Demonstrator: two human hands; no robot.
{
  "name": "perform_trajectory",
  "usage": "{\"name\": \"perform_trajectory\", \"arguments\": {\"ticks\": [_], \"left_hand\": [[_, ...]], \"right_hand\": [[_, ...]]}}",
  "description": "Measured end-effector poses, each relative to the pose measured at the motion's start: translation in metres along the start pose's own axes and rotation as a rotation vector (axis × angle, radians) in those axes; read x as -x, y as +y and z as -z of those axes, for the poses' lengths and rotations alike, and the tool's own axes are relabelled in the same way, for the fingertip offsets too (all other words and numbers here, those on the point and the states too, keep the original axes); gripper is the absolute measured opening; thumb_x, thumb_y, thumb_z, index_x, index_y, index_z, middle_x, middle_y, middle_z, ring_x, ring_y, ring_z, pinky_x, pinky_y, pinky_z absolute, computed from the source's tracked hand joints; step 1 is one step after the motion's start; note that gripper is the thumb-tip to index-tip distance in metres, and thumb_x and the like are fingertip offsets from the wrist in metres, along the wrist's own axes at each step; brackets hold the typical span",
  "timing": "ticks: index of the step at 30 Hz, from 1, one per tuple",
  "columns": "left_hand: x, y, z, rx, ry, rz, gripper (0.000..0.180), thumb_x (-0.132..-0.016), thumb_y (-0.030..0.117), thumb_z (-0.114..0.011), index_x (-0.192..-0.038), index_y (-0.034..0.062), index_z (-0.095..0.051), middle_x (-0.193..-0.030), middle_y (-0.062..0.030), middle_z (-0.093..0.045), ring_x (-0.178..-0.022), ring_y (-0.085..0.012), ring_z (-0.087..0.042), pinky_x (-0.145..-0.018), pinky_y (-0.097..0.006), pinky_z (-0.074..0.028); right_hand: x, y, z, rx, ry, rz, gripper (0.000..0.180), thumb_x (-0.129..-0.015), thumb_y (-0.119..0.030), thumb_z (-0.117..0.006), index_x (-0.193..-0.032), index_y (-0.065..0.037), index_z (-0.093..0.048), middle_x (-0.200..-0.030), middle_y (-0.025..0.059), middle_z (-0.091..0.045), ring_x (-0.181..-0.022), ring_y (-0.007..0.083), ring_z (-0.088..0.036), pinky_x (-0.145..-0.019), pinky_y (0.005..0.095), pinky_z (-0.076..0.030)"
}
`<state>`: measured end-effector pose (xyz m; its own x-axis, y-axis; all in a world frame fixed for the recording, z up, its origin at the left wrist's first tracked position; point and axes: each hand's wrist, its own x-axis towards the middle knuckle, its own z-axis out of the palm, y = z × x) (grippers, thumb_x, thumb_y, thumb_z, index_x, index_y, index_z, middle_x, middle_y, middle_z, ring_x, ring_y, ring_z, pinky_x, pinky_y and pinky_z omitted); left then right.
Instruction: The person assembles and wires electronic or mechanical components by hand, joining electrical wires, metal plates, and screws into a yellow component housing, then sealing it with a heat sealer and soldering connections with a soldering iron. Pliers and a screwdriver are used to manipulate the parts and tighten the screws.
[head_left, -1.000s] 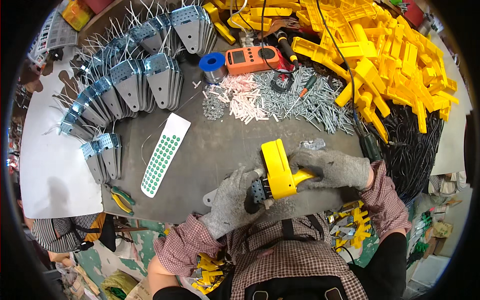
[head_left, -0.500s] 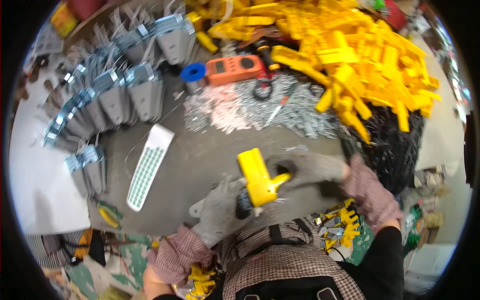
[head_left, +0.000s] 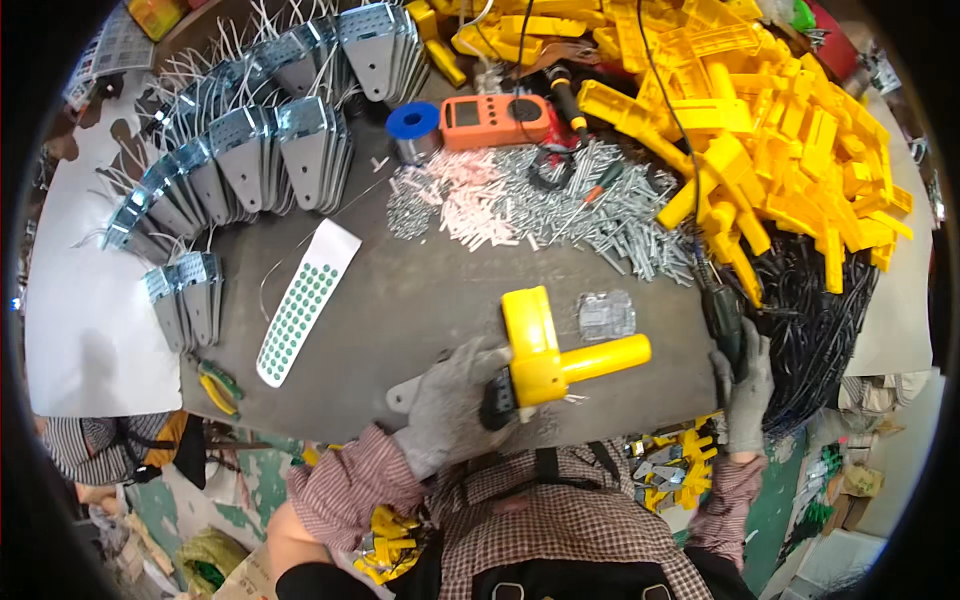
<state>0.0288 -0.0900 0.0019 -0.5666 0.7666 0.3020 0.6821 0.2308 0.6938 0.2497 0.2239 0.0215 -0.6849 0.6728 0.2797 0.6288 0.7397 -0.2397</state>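
Left hand [head_left: 455,400], in a grey knit glove, closed around the dark end of a yellow plastic T-shaped housing [head_left: 548,355] at the near table edge; right hand [head_left: 742,385], gloved, curled on a dark tool handle [head_left: 722,312] beside black cables [head_left: 820,320]; clear packet [head_left: 606,316] just beyond; metal screws [head_left: 600,205] farther out.

One orange meter [head_left: 495,121], one blue spool [head_left: 413,122], two hands.

surface: dark grey worktable [head_left: 420,300] | floor: patterned green [head_left: 250,480] | left: white sheet [head_left: 80,330] | light: bright, even
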Motion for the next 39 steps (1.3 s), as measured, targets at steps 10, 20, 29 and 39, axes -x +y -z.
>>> {"name": "perform_trajectory", "arguments": {"ticks": [10,20,29,39], "left_hand": [[0.005,-0.006,-0.005,0.027,-0.023,0.014,0.064,-0.069,0.023,-0.086,-0.120,0.0038,-0.052,-0.107,-0.0192,-0.058,-0.094,-0.0371,-0.061,-0.079,-0.045,-0.050],[0.002,0.000,-0.001,-0.070,-0.118,0.118,0.066,-0.069,0.032,-0.082,-0.121,0.0020,-0.054,-0.108,-0.0228,-0.058,-0.099,-0.0420,-0.060,-0.086,-0.048,-0.051],[-0.006,0.007,0.005,-0.094,-0.180,0.208,0.060,-0.065,0.028,-0.087,-0.111,-0.0004,-0.061,-0.107,-0.0188,-0.060,-0.097,-0.0346,-0.062,-0.085,-0.041,-0.050],[-0.068,-0.057,0.056,-0.639,0.140,0.127,0.026,-0.085,0.018,-0.067,-0.109,0.0088,-0.065,-0.109,-0.0149,-0.059,-0.101,-0.0336,-0.056,-0.084,-0.045,-0.045]], "right_hand": [[-0.051,-0.057,0.037,-1.845,-0.093,-0.215,0.051,-0.090,-0.029,-0.067,-0.130,-0.005,-0.048,-0.115,0.0084,-0.056,-0.101,0.0207,-0.057,-0.097,0.0412,-0.047],[-0.047,-0.114,-0.065,-2.609,-0.018,-0.094,0.032,-0.094,-0.034,-0.063,-0.113,-0.012,-0.050,-0.087,0.0014,-0.049,-0.078,0.0131,-0.051,-0.091,0.0384,-0.043],[-0.048,-0.119,-0.065,-2.729,-0.063,-0.020,0.033,-0.093,-0.034,-0.065,-0.112,-0.010,-0.050,-0.084,0.0031,-0.051,-0.075,0.0132,-0.051,-0.088,0.0360,-0.043],[-0.047,-0.103,-0.085,-2.746,-0.176,0.088,0.048,-0.099,-0.039,-0.053,-0.140,-0.017,-0.045,-0.118,0.0071,-0.057,-0.094,0.0218,-0.057,-0.095,0.0627,-0.045]]}}
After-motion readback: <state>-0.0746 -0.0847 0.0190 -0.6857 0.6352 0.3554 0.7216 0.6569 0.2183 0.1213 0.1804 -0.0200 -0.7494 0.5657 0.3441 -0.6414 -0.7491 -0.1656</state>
